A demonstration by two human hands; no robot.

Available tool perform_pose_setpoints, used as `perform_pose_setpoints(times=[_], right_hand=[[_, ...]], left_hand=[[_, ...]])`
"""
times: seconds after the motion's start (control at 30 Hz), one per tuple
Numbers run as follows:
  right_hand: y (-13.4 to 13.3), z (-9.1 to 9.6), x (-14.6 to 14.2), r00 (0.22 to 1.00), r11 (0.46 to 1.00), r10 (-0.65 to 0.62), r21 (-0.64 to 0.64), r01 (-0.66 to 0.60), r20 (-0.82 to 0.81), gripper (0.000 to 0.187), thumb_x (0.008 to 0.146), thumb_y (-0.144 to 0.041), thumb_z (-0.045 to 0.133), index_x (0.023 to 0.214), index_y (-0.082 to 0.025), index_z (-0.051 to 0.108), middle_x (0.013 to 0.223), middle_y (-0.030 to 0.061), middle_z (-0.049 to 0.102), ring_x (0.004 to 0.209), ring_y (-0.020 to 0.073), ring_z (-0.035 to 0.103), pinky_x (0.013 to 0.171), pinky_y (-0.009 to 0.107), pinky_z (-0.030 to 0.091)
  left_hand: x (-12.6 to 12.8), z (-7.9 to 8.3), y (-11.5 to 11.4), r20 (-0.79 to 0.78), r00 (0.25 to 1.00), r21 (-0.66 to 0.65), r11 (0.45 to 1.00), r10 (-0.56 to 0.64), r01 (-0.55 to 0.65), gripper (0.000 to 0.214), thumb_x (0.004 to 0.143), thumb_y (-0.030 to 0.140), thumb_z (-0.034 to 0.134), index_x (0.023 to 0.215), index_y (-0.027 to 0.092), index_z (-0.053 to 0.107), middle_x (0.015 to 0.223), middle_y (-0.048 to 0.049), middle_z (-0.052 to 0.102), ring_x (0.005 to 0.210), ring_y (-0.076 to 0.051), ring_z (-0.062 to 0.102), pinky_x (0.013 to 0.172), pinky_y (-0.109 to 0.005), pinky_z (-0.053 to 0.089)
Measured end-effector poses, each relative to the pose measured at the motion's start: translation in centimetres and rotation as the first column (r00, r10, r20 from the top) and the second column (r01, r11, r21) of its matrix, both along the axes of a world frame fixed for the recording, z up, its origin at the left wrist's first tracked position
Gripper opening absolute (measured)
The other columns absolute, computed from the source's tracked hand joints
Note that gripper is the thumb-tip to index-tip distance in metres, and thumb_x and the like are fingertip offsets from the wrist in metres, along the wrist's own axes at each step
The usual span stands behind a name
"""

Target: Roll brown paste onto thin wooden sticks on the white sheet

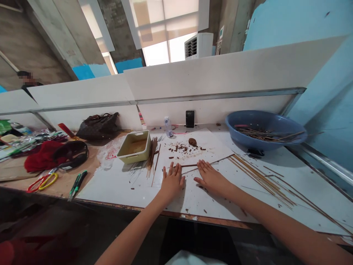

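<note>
My left hand (172, 180) and my right hand (211, 177) lie flat, palms down, side by side on the white board (116, 184), fingers stretched out. A thin brown-coated stick (190, 165) runs under both sets of fingertips. Beyond it lie brown crumbs (180, 148) and a small brown lump (192, 141). A bundle of coated sticks (153, 156) rests to the left, beside a cream rectangular tray (135, 146). Bare thin sticks (264, 178) fan out on the right.
A blue basin (264, 129) with sticks stands at the back right. A small bottle (168, 127) and a black phone (190, 119) stand by the white partition. Left are a dark bag (97, 126), red cloth (41, 156), scissors (44, 181) and green-handled tools (77, 183).
</note>
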State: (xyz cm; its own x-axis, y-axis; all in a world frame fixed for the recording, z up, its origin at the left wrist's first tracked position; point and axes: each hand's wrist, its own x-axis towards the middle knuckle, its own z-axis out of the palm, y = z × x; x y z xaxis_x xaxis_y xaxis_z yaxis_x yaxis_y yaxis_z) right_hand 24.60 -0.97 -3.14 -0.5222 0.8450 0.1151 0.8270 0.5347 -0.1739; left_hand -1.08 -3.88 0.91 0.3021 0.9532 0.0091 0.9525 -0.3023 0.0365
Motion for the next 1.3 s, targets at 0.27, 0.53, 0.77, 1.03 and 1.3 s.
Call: perform_pose_setpoints(times=[0.27,0.53,0.77,1.03,1.3], right_hand=[[3.0,2.2,-0.9,0.996,0.995,-0.073,-0.072,0.076,0.050,0.096,0.114,-0.072,0.023,0.174,0.001,0.037,0.182,0.0284,0.028,0.173,0.0385,0.024,0.141,0.056,0.021],[0.1,-0.1,0.7,0.999,1.000,0.030,-0.007,-0.030,-0.033,0.099,0.112,-0.077,0.020,0.178,-0.004,0.029,0.182,0.0269,0.030,0.172,0.0407,0.026,0.140,0.063,0.024],[0.7,2.4,-1.5,0.993,0.990,0.037,-0.134,-0.052,-0.111,0.081,0.117,-0.060,0.023,0.179,-0.008,0.030,0.182,0.0244,0.032,0.172,0.0388,0.027,0.139,0.062,0.028],[-0.3,3.4,-5.0,0.989,0.971,-0.043,-0.238,0.008,-0.144,0.100,0.113,-0.075,0.008,0.178,0.001,0.022,0.185,0.0245,0.018,0.175,0.0350,0.013,0.143,0.056,0.015],[-0.2,3.3,-4.3,0.995,0.974,-0.015,-0.228,-0.008,-0.097,0.106,0.110,-0.079,0.009,0.177,0.001,0.026,0.185,0.0248,0.020,0.175,0.0343,0.018,0.143,0.052,0.015]], left_hand=[[1.6,2.2,2.3,0.026,0.995,-0.091,0.992,0.094,-0.091,0.067,0.116,0.040,0.031,0.179,0.017,0.033,0.185,-0.0087,0.029,0.176,-0.033,0.012,0.141,-0.068,0.006],[0.3,1.3,-1.1,0.021,0.998,-0.024,0.998,0.055,-0.055,0.067,0.116,0.040,0.034,0.181,0.022,0.029,0.184,-0.0073,0.031,0.176,-0.035,0.010,0.141,-0.071,0.007],[4.3,1.2,-0.7,0.055,0.998,0.007,0.999,-0.041,0.040,0.072,0.115,0.040,0.034,0.181,0.013,0.025,0.187,-0.0100,0.022,0.177,-0.030,0.009,0.144,-0.059,0.010],[4.6,-0.7,1.8,0.025,0.993,-0.048,0.992,-0.112,0.113,0.078,0.110,0.040,0.046,0.182,0.018,0.023,0.187,-0.0121,0.020,0.176,-0.035,0.016,0.142,-0.061,0.014],[3.9,-0.4,2.0,0.007,0.993,-0.107,0.987,-0.117,0.117,0.077,0.110,0.041,0.042,0.182,0.018,0.024,0.187,-0.0101,0.019,0.176,-0.032,0.016,0.143,-0.060,0.008]])
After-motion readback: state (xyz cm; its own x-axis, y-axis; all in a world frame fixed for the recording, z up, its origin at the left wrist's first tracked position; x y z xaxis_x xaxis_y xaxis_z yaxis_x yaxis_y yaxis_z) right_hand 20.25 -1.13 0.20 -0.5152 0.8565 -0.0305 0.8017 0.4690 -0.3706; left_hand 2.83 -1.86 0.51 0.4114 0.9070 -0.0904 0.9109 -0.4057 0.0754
